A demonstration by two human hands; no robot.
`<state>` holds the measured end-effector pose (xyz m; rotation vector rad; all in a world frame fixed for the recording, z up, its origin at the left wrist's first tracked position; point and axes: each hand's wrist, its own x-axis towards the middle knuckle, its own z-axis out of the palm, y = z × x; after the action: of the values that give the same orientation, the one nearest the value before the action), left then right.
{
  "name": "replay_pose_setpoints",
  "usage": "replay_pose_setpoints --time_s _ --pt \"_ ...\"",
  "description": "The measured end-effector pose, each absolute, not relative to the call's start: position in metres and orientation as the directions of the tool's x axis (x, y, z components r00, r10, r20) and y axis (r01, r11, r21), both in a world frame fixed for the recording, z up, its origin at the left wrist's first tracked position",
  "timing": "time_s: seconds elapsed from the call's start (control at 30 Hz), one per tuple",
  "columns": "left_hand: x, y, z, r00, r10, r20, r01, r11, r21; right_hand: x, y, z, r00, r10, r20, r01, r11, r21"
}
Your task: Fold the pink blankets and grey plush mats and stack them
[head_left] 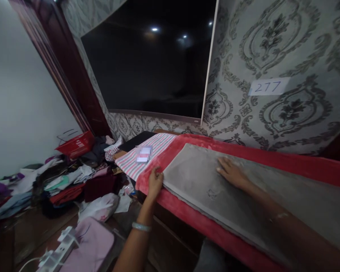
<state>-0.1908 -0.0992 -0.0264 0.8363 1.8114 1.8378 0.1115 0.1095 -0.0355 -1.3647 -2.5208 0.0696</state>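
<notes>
A folded gray cloth [191, 172] lies on red fabric [272, 158], right of centre. The left hand [155, 184] curls at its left edge, grip unclear; the right hand [231, 173] rests flat on top, fingers loosely spread, grasping nothing.

The head view looks forward and down from near, above and behind the left hand [155, 182] and right hand [231, 173], facing the wall [240, 56] beyond.

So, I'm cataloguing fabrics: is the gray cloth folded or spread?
Folded: the gray cloth shows stacked layers along its near edge, by the left hand.
</notes>
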Motion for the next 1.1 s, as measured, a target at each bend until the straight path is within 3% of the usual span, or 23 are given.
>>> replay_pose_setpoints --time_s 0.13,0.3,0.37,0.47,0.6,0.67,0.77,0.9,0.97,1.1 --pt "-0.195 -0.099 -0.031 -0.699 0.696 0.166 0.157 -0.077 0.985 0.058 0.12 -0.019 -0.484 0.874 0.043 0.844 0.479 -0.239" --pt "-0.197 -0.1 -0.032 -0.685 0.712 0.157 0.128 -0.094 0.987 0.002 0.112 -0.008 -0.552 0.833 0.04 0.8 0.543 -0.255" --pt "-0.197 -0.1 -0.033 -0.684 0.711 0.162 0.134 -0.095 0.986 -0.016 0.089 -0.012 -0.678 0.733 0.058 0.697 0.666 -0.263" --pt "-0.197 -0.1 -0.035 -0.684 0.706 0.183 0.15 -0.109 0.983 -0.028 0.037 -0.022 -0.873 0.474 0.116 0.417 0.848 -0.328" --pt "-0.195 -0.101 -0.035 -0.682 0.711 0.168 0.127 -0.111 0.986 -0.024 0.008 -0.022 -0.963 0.191 0.189 0.076 0.868 -0.49" --pt "-0.194 -0.101 -0.034 -0.685 0.711 0.162 0.127 -0.103 0.987 -0.019 0.032 -0.014 -0.929 0.252 0.27 0.073 0.842 -0.535" --pt "-0.193 -0.102 -0.033 -0.689 0.703 0.177 0.153 -0.098 0.983 -0.014 0.1 0.0 -0.745 0.558 0.366 0.324 0.782 -0.533" --pt "-0.194 -0.103 -0.034 -0.69 0.703 0.172 0.156 -0.088 0.984 -0.015 0.173 0.008 -0.5 0.826 0.261 0.667 0.56 -0.491" --pt "-0.195 -0.103 -0.036 -0.686 0.707 0.169 0.161 -0.079 0.984 -0.021 0.189 0.006 -0.431 0.881 0.194 0.74 0.468 -0.484" --pt "-0.195 -0.102 -0.045 -0.677 0.707 0.203 0.213 -0.075 0.974 -0.04 0.208 0.006 -0.431 0.895 0.112 0.749 0.424 -0.51"
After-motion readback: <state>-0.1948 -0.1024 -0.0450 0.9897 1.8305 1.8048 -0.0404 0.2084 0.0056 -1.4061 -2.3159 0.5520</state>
